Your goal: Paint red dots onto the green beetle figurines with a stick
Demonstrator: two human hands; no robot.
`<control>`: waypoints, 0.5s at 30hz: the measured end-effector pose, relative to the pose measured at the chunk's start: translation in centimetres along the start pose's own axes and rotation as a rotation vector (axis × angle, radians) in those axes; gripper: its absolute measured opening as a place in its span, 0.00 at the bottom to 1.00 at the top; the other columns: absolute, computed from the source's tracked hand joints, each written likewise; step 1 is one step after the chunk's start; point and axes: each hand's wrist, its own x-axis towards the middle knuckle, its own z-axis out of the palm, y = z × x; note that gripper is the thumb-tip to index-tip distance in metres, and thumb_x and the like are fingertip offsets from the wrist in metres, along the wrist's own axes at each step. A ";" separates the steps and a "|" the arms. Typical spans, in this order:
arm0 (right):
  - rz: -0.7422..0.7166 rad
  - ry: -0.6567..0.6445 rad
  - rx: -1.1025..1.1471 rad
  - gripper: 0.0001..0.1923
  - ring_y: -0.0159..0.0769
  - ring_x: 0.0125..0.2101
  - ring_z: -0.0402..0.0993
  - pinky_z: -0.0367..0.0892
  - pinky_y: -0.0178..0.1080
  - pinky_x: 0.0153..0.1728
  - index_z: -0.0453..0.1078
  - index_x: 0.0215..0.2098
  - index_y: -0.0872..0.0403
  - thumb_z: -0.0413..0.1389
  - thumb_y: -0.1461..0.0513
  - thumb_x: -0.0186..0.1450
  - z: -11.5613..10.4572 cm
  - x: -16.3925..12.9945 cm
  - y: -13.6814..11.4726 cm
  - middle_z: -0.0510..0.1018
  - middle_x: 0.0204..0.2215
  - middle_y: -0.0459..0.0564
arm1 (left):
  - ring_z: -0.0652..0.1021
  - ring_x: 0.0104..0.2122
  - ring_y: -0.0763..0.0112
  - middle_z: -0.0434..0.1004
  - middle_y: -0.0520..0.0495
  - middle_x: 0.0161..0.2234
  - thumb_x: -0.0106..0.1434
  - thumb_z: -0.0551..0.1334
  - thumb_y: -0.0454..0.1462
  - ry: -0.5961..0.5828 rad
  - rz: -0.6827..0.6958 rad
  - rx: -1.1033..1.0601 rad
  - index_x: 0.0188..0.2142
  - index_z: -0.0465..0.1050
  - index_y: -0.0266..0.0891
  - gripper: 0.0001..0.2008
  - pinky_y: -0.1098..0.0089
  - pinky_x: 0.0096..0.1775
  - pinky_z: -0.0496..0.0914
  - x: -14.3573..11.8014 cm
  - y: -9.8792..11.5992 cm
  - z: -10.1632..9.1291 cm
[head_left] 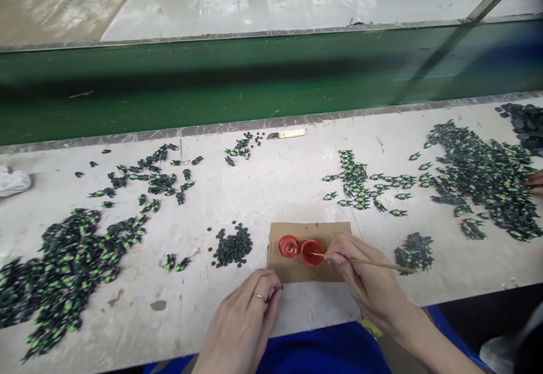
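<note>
Blue fabric (322, 351) is seen at the near edge, just under the two hands. On the near left, the left hand (244, 320) is rested on the white worktable (275, 181), a ring on one finger; its fingertips are pinched together near the near-left corner of a brown cardboard square (309, 232), and whether a small part is held between them cannot be told. To the right, the right hand (365, 278) is closed on a thin wooden stick (373, 262), the fingers clamped around its middle. The stick is laid almost level, its tip placed in the right one of two small red paint caps (313, 251); the left red cap (289, 246) touches it, and both stand on the cardboard.

Just left of the cardboard a small heap of dark round discs (232, 246) is found. A large heap of dark figures with green marks (63, 266) is spread over the near left of the table, with looser ones farther back. More such figures are laid in rows (360, 184) at the far right of centre, a big pile (483, 179) is seen at the right, and a small cluster (414, 251) lies just beyond the stick's rear end. Another person's fingertips (535, 180) are seen touching the pile at the right edge. A green conveyor belt (254, 80) runs along the far side.
</note>
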 end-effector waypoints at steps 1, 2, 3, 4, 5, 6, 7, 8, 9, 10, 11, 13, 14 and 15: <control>0.013 0.006 0.015 0.15 0.32 0.27 0.68 0.62 0.35 0.29 0.66 0.34 0.51 0.47 0.63 0.80 0.0 -0.1 0.1 0.71 0.27 0.45 | 0.83 0.34 0.76 0.80 0.54 0.40 0.77 0.52 0.33 0.003 -0.017 -0.030 0.45 0.63 0.48 0.06 0.76 0.37 0.77 0.0 0.1 0.5; 0.030 0.014 0.031 0.15 0.32 0.27 0.68 0.62 0.35 0.29 0.67 0.34 0.51 0.48 0.63 0.80 0.0 -0.1 0.1 0.71 0.27 0.44 | 0.83 0.34 0.75 0.80 0.54 0.40 0.77 0.52 0.33 0.009 -0.033 -0.053 0.45 0.63 0.48 0.06 0.76 0.37 0.77 -0.1 0.2 0.9; 0.050 0.022 0.050 0.15 0.32 0.27 0.68 0.62 0.34 0.29 0.67 0.34 0.52 0.48 0.63 0.79 0.1 -0.2 0.2 0.72 0.27 0.44 | 0.83 0.35 0.75 0.80 0.53 0.41 0.76 0.53 0.32 0.014 -0.045 -0.075 0.45 0.63 0.48 0.07 0.75 0.38 0.77 -0.1 0.1 1.3; 0.074 0.034 0.072 0.16 0.31 0.27 0.69 0.63 0.34 0.29 0.68 0.33 0.52 0.48 0.63 0.79 0.1 -0.2 0.3 0.73 0.27 0.44 | 0.84 0.36 0.74 0.80 0.53 0.42 0.75 0.54 0.32 0.024 -0.056 -0.097 0.45 0.64 0.48 0.07 0.75 0.38 0.77 -0.1 0.1 1.7; 0.101 0.051 0.097 0.16 0.31 0.27 0.70 0.63 0.33 0.30 0.69 0.33 0.52 0.48 0.63 0.79 0.1 -0.2 0.4 0.74 0.27 0.45 | 0.84 0.36 0.74 0.80 0.53 0.42 0.75 0.55 0.31 0.039 -0.067 -0.119 0.45 0.64 0.48 0.07 0.75 0.39 0.77 -0.2 0.1 1.9; 0.133 0.075 0.127 0.17 0.31 0.27 0.71 0.63 0.33 0.30 0.70 0.33 0.52 0.48 0.63 0.80 0.0 -0.2 0.3 0.74 0.27 0.45 | 0.84 0.36 0.73 0.80 0.52 0.42 0.75 0.56 0.31 0.060 -0.080 -0.143 0.45 0.65 0.48 0.07 0.75 0.39 0.77 -0.2 0.1 2.1; 0.168 0.108 0.164 0.18 0.30 0.28 0.71 0.64 0.32 0.30 0.71 0.33 0.52 0.47 0.63 0.80 -0.1 -0.2 0.3 0.75 0.27 0.45 | 0.83 0.36 0.73 0.80 0.52 0.41 0.74 0.56 0.31 0.086 -0.097 -0.170 0.45 0.66 0.48 0.07 0.75 0.38 0.76 -0.2 0.3 2.1; 0.204 0.145 0.209 0.19 0.30 0.28 0.72 0.65 0.31 0.31 0.71 0.34 0.52 0.46 0.62 0.81 -0.2 -0.2 0.1 0.75 0.27 0.45 | 0.83 0.36 0.73 0.80 0.52 0.40 0.74 0.56 0.31 0.115 -0.114 -0.199 0.45 0.67 0.47 0.08 0.75 0.38 0.76 -0.2 0.7 2.1; 0.239 0.181 0.263 0.19 0.29 0.29 0.72 0.65 0.30 0.31 0.71 0.34 0.52 0.46 0.62 0.82 -0.3 -0.2 -0.2 0.75 0.27 0.44 | 0.83 0.37 0.73 0.80 0.51 0.40 0.75 0.55 0.30 0.141 -0.127 -0.222 0.46 0.67 0.47 0.08 0.75 0.39 0.76 -0.2 1.2 2.1; 0.269 0.210 0.326 0.20 0.29 0.30 0.72 0.66 0.29 0.32 0.70 0.35 0.51 0.44 0.61 0.82 -0.5 -0.2 -0.6 0.74 0.28 0.44 | 0.82 0.37 0.73 0.80 0.51 0.39 0.75 0.55 0.30 0.172 -0.154 -0.265 0.45 0.67 0.47 0.09 0.75 0.40 0.76 -0.1 2.0 1.9; 0.290 0.229 0.395 0.19 0.29 0.30 0.72 0.67 0.29 0.33 0.69 0.35 0.51 0.43 0.60 0.83 -0.7 -0.3 -1.1 0.73 0.28 0.44 | 0.82 0.37 0.74 0.80 0.51 0.39 0.75 0.54 0.30 0.208 -0.199 -0.346 0.45 0.68 0.46 0.09 0.76 0.41 0.76 0.1 2.8 1.8; 0.303 0.231 0.536 0.19 0.30 0.30 0.72 0.70 0.30 0.34 0.66 0.37 0.50 0.40 0.60 0.83 -1.0 -0.5 -2.2 0.72 0.28 0.44 | 0.81 0.32 0.77 0.81 0.54 0.36 0.76 0.57 0.34 0.305 -0.382 -0.658 0.41 0.71 0.45 0.07 0.79 0.38 0.76 0.5 4.8 1.3; 0.297 0.222 0.595 0.19 0.31 0.29 0.73 0.72 0.31 0.34 0.65 0.38 0.50 0.38 0.60 0.83 -1.1 -0.7 -2.7 0.73 0.28 0.45 | 0.80 0.31 0.77 0.81 0.54 0.34 0.75 0.60 0.39 0.367 -0.510 -0.905 0.38 0.74 0.44 0.07 0.80 0.36 0.75 0.9 5.8 1.0; 0.287 0.211 0.647 0.19 0.32 0.30 0.74 0.73 0.33 0.34 0.65 0.39 0.49 0.37 0.60 0.83 -1.1 -1.0 -3.2 0.74 0.28 0.45 | 0.80 0.31 0.76 0.82 0.54 0.32 0.71 0.66 0.44 0.405 -0.591 -1.120 0.36 0.76 0.44 0.09 0.79 0.36 0.76 1.2 6.7 0.7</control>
